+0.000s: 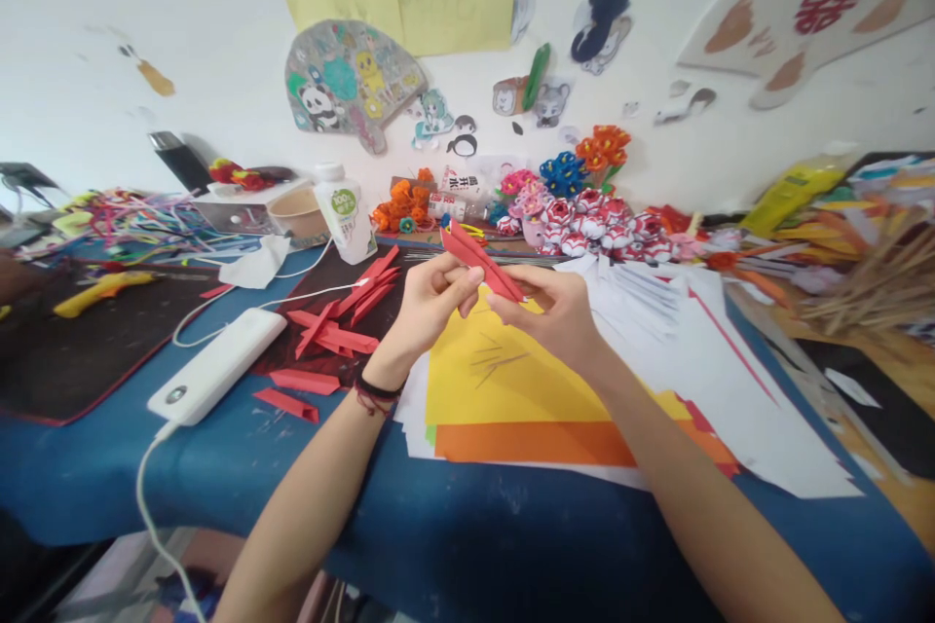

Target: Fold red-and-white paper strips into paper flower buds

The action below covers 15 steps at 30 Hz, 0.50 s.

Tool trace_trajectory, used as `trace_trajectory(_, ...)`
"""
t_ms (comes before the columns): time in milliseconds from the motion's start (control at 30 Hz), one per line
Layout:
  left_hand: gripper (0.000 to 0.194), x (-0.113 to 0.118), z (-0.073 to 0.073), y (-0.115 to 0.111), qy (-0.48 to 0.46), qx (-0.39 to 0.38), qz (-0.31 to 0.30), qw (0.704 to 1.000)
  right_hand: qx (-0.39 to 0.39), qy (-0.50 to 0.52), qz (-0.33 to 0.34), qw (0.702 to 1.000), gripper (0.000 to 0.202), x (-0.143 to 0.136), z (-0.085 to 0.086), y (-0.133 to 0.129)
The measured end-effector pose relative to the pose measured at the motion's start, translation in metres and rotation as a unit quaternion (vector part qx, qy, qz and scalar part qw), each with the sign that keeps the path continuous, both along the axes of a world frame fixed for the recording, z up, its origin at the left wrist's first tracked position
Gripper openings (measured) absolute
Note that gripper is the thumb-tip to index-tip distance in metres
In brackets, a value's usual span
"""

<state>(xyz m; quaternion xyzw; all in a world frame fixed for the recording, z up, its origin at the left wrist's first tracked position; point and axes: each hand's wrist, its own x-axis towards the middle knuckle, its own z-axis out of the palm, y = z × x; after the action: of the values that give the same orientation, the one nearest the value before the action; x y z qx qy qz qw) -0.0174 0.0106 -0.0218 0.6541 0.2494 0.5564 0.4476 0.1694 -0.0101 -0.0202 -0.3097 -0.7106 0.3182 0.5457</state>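
Between my two hands is a folded red paper strip (482,263), tilted down to the right above the table. My left hand (436,297) pinches its left part between thumb and fingers. My right hand (547,307) grips the lower right end, thumb below and fingers behind. Beneath them lies a yellow paper sheet (467,399) with several thin sticks (497,358) on it. An orange sheet (526,444) shows under the yellow one. To the left of my left hand, several folded red paper pieces (328,336) lie in a loose pile.
A white power bank (219,365) with cables lies on the blue tabletop (351,506) at the left. Behind stand a white bottle (345,214) and paper flowers (584,224). White paper sheets (766,438) spread at right; a yellow glue gun (102,294) lies far left.
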Motion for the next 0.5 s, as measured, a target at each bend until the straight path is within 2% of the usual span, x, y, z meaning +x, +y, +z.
trace_trajectory(67, 0.036, -0.005, -0.002, 0.003, -0.006, -0.018, -0.034, 0.999, -0.072, -0.026, 0.100, 0.992, 0.044, 0.010, 0.005, 0.003)
trace_trajectory(133, 0.037, -0.009, -0.004, 0.007, -0.004, -0.045, -0.079, 0.996, -0.123, -0.056, 0.194, 0.972, 0.054, 0.021, 0.009, 0.006)
trace_trajectory(233, 0.038, -0.013, -0.006, 0.009, 0.000, -0.074, -0.135, 0.988, -0.174, -0.039, 0.227, 0.957, 0.052, 0.029, 0.011, 0.010)
trace_trajectory(333, 0.034, -0.014, -0.004, 0.006, -0.015, -0.080, -0.166, 0.983, -0.198, -0.050, 0.245, 0.948, 0.047, 0.021, 0.011, 0.005)
trace_trajectory(500, 0.039, -0.017, 0.002, -0.002, -0.015, -0.088, -0.199, 0.976, -0.240, 0.008, 0.362, 0.901, 0.053, -0.003, 0.012, -0.012)
